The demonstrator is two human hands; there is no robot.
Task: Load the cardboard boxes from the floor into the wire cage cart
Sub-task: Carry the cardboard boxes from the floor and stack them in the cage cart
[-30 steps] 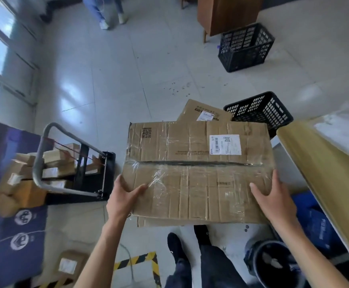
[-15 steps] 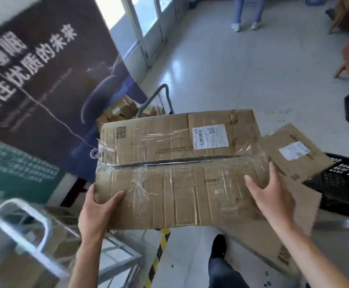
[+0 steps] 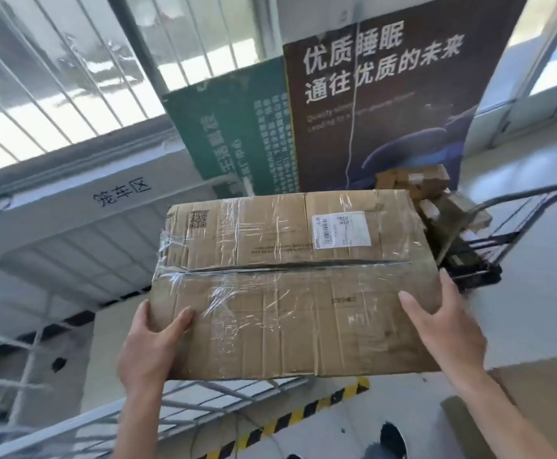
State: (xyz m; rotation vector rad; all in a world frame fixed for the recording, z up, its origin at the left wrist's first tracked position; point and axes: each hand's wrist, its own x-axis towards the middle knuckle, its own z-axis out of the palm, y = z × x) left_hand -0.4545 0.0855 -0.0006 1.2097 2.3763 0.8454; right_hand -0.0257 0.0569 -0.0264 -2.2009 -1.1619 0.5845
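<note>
Cardboard, creased and glossy with clear tape, formed the flat rectangular box (image 3: 290,283), held in the air over the white bars of the wire cage cart (image 3: 210,400). The left hand (image 3: 146,354) and right hand (image 3: 451,336) gripped its near corners, fingers (image 3: 450,288) curled round the edges and thumbs pressed on top. A white label (image 3: 341,230) lay near its far right corner.

- Dark banner (image 3: 386,94) ahead of you reads "优质睡眠 通往优质的未来"; the English lines beneath are too blurred.
- White panel (image 3: 123,195) on your left says "笼车区".
- On top of the cardboard box (image 3: 287,309), there's a printed QR code (image 3: 198,220) at the far-left corner and a white shipping label (image 3: 341,230) with a barcode towards the far-right corner. The print is too small to read.
- The green board (image 3: 237,127) has text, but it's illegible.
</note>
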